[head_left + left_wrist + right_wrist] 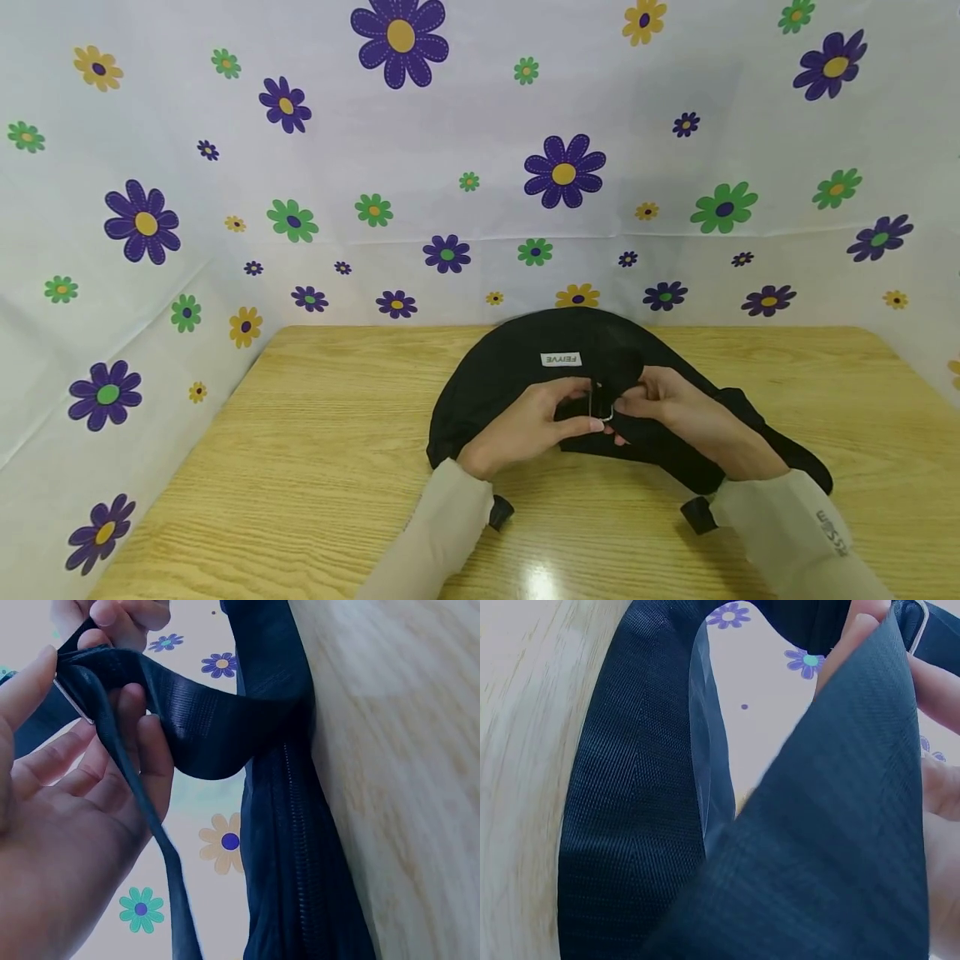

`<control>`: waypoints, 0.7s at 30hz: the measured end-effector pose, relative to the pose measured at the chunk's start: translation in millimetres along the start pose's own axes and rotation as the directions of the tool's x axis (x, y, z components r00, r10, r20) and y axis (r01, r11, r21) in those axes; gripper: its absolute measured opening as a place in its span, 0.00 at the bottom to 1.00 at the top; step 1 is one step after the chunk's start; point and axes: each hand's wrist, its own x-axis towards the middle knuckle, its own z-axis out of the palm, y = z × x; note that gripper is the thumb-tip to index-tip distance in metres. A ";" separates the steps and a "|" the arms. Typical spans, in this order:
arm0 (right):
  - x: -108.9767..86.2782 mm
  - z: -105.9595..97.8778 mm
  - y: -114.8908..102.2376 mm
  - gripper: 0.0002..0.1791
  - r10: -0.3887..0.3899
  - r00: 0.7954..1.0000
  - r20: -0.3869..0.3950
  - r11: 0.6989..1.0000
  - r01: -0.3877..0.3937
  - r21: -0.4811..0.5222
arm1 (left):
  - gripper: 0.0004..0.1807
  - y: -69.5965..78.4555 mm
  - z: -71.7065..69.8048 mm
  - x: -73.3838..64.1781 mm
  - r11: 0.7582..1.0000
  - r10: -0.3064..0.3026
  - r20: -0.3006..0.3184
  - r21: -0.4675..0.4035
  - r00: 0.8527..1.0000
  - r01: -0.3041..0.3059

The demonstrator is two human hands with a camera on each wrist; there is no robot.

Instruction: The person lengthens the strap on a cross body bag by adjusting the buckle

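Mostly beyond the hands (528, 425) (686, 417) — curled, pinching buckle (73, 700) and strap (840, 810) — sits the black bag (502, 379).

Left sleeve (446, 521): cream, long, softly creased, ending at the wrist. Right sleeve (776, 521): matching, with dark grey lettering (831, 533), partly legible.

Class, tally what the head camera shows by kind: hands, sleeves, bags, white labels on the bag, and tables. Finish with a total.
Hands: 2 (left hand, right hand)
Sleeves: 2 (left sleeve, right sleeve)
Bags: 1 (black bag)
Labels: 1 (white label)
Tables: 1 (wooden table)
Total: 7
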 end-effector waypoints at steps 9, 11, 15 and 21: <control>-1.2 1.8 -1.3 0.24 -0.144 0.990 0.004 0.989 0.144 0.032 | 0.26 0.4 -2.1 1.8 0.999 0.002 -0.043 0.041 0.999 -0.001; 0.1 3.6 -1.9 0.27 -0.196 0.980 0.027 0.980 0.195 0.036 | 0.26 0.8 -2.7 2.2 0.998 0.005 -0.055 0.057 0.998 -0.002; 2.6 9.5 -4.6 0.32 -0.271 0.962 0.042 0.962 0.269 0.036 | 0.24 1.7 -4.1 1.3 0.997 0.006 -0.077 0.075 0.997 -0.001; 5.1 20.2 -7.7 0.32 -0.257 0.966 -0.020 0.966 0.256 -0.026 | 0.26 1.9 -4.8 -1.2 0.995 -0.006 -0.082 0.095 0.997 0.014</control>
